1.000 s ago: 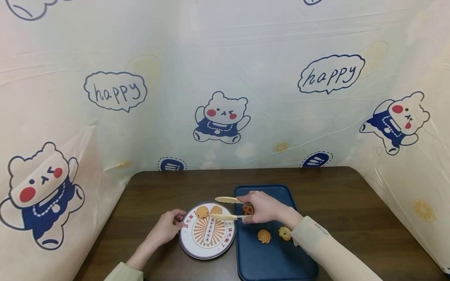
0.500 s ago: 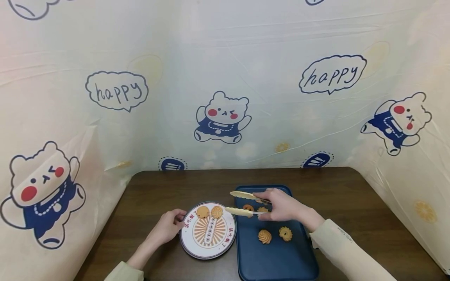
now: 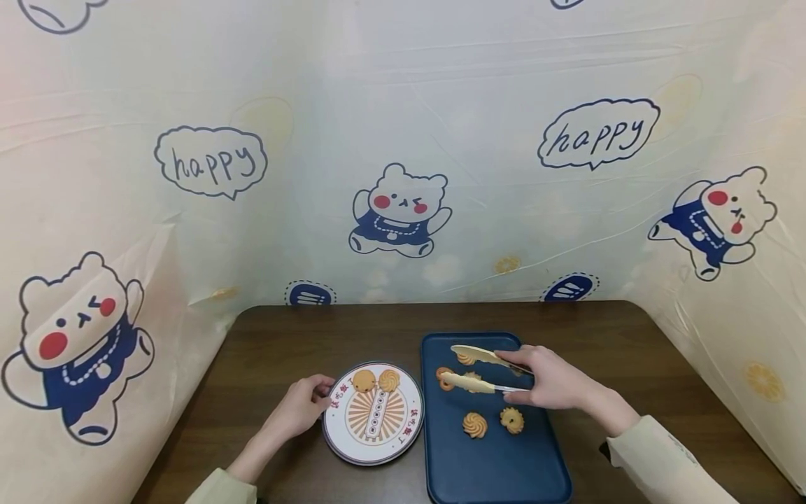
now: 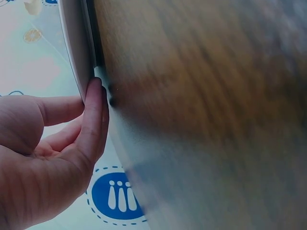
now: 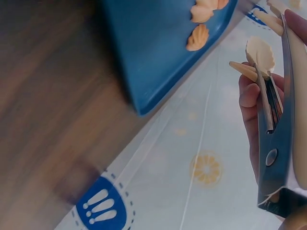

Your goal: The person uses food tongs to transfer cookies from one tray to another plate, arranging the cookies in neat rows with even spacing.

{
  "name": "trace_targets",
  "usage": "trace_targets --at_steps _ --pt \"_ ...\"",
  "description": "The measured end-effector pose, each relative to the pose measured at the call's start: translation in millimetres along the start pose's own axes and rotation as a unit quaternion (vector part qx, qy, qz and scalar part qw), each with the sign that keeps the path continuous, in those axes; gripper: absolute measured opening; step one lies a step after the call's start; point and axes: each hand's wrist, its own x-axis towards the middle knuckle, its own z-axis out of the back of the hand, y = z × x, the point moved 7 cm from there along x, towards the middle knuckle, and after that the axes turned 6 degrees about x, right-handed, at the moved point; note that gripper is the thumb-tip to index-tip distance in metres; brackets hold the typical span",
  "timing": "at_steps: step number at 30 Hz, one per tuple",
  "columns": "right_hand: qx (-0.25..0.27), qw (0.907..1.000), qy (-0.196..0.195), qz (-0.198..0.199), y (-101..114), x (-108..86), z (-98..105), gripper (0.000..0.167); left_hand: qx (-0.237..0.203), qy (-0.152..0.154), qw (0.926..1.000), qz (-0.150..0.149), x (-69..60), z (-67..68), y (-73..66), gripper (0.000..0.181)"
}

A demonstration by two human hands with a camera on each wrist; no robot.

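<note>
My left hand (image 3: 301, 406) pinches the left rim of a round white plate (image 3: 373, 451) with red print; the left wrist view shows the thumb and fingers on its edge. Two cookies, one round (image 3: 363, 381) and one swirled (image 3: 389, 380), lie on its far part. In my right hand (image 3: 554, 381) is a pair of metal food tongs (image 3: 469, 383) with cream-coloured tips, spread apart over a blue tray (image 3: 497, 469). Below the tips are several cookies, among them a pretzel-like one (image 3: 443, 379), some partly hidden. Nearer lie a swirl cookie (image 3: 475, 425) and a flower-shaped one (image 3: 512, 420).
Plate and tray stand side by side on a dark wooden table (image 3: 604, 336). A pale printed cloth (image 3: 302, 231) with bears hangs behind the table and along its sides.
My right hand has moved right with the tongs, from above the plate to over the tray's far cookies. The left hand and the plate have stayed put.
</note>
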Motion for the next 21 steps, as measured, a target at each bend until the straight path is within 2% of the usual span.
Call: trace_targets --at_steps 7,14,21 --pt "0.0 0.9999 -0.013 0.008 -11.4 -29.1 6.3 0.07 0.0 0.0 1.0 -0.002 -0.1 -0.7 -0.6 0.029" --pt "0.01 0.9996 -0.008 -0.026 -21.4 -56.7 8.0 0.068 0.0 0.003 1.0 0.002 -0.9 -0.5 -0.9 0.03" --pt "0.004 0.9997 -0.011 -0.023 -28.5 -76.2 5.2 0.069 0.002 0.006 0.9999 0.011 -1.5 0.8 -0.9 0.03"
